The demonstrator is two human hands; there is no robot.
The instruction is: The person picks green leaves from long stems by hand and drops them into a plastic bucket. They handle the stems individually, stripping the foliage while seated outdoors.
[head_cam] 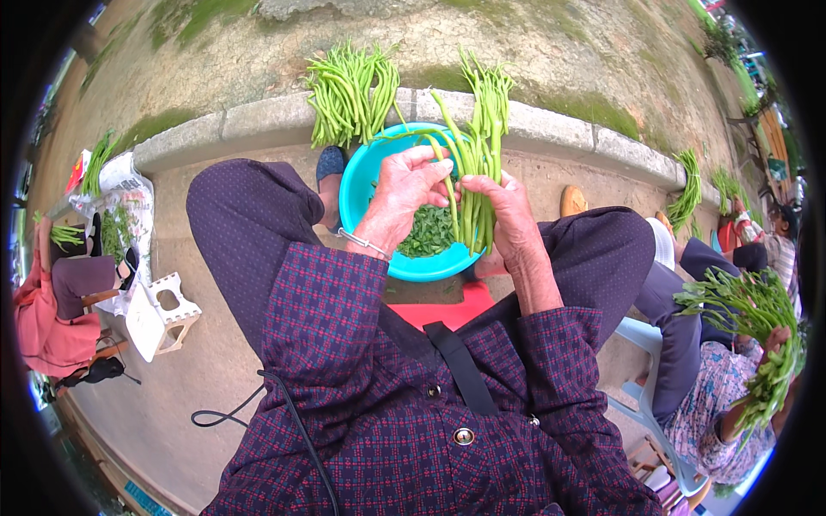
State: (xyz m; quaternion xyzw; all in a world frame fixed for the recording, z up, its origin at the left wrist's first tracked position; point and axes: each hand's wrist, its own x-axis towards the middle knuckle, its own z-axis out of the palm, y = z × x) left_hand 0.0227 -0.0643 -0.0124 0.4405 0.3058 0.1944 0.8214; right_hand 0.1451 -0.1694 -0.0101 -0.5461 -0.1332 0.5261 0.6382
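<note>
My right hand [513, 209] grips a bunch of long green vegetable stems [489, 122], upright with the lower ends over a turquoise plastic basin [353, 200]. Between the thumb and fingers of my left hand [403, 187] is a slender stem [440, 149], held against the left side of that bunch. The basin sits on the ground between my feet. Loose green leaves [426, 235] lie in its bottom, partly hidden by my hands and the stems. Another pile of trimmed stems [353, 97] rests on the stone kerb just beyond the basin, to the left.
A white folding stool [164, 313] stands at left, near a seated person in red [61, 309]. At right, a person on a light-blue chair [652, 380] holds leafy greens [761, 322]. More stem bundles [686, 193] lie along the kerb [555, 122]. A black cable [297, 413] crosses my sleeve.
</note>
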